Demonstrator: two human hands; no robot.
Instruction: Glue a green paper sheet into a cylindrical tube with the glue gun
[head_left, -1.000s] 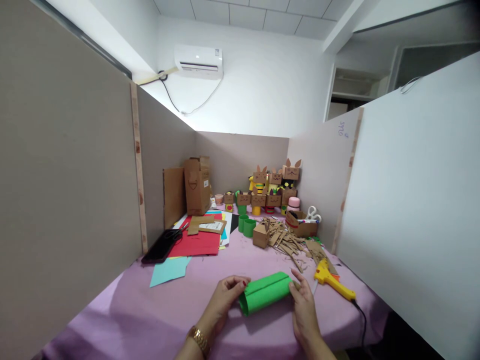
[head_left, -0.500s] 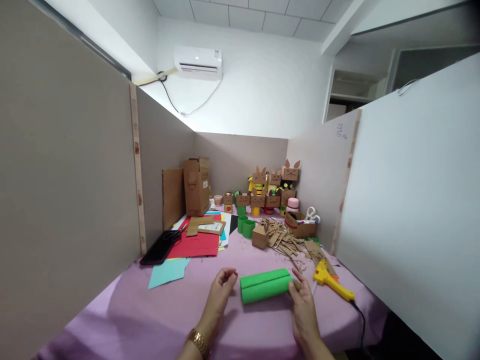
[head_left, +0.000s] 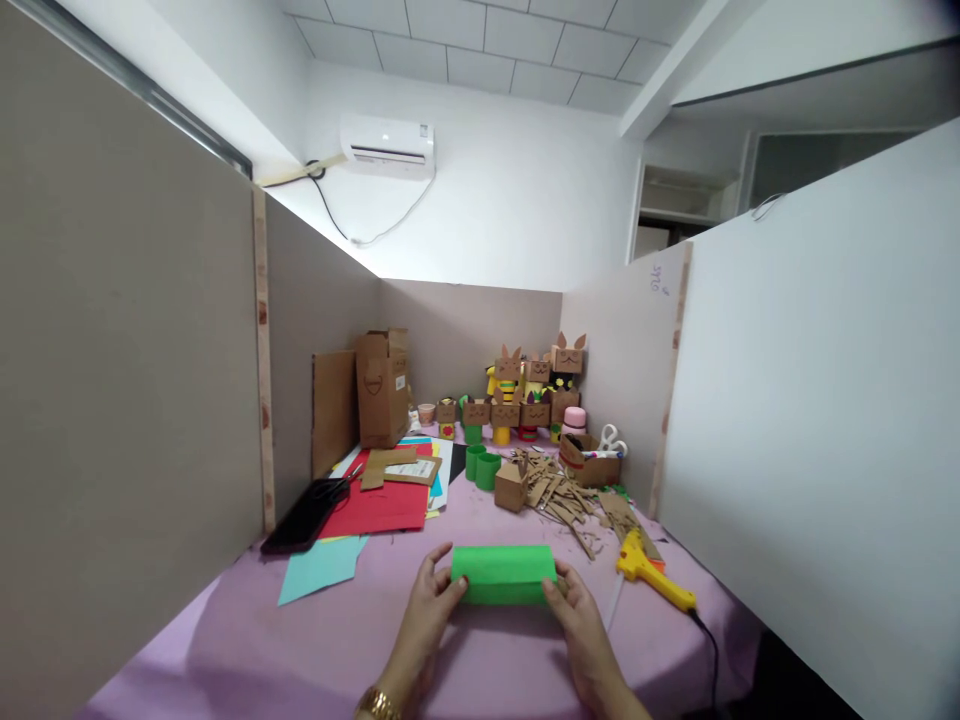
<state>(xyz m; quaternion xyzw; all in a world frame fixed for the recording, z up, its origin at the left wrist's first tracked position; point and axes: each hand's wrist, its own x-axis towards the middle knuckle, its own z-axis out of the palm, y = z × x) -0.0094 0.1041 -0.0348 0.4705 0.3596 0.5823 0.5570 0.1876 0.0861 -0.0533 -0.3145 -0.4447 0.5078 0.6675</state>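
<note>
A bright green paper tube (head_left: 504,574) lies level across the front of the table, held by its two ends. My left hand (head_left: 435,592) grips its left end, thumb on the near side and fingers behind. At the right end, my right hand (head_left: 574,600) has its thumb on the near face, with the other fingers partly hidden. A yellow glue gun (head_left: 654,572) rests to the right of my right hand. Beyond the tube stand a small cardboard box with pointed ears (head_left: 511,487) and two short green paper rings (head_left: 487,472).
A heap of cardboard strips (head_left: 559,495) lies at centre right, before an open box with white-handled scissors (head_left: 611,440). Red paper (head_left: 375,508), a black tablet-like slab (head_left: 304,520) and light blue paper (head_left: 321,572) lie left. Cardboard animal figures (head_left: 506,410) stand at the back.
My left hand has closed on the tube's left end, where it was apart before. The tube has turned level, and its seam no longer shows in the same place.
</note>
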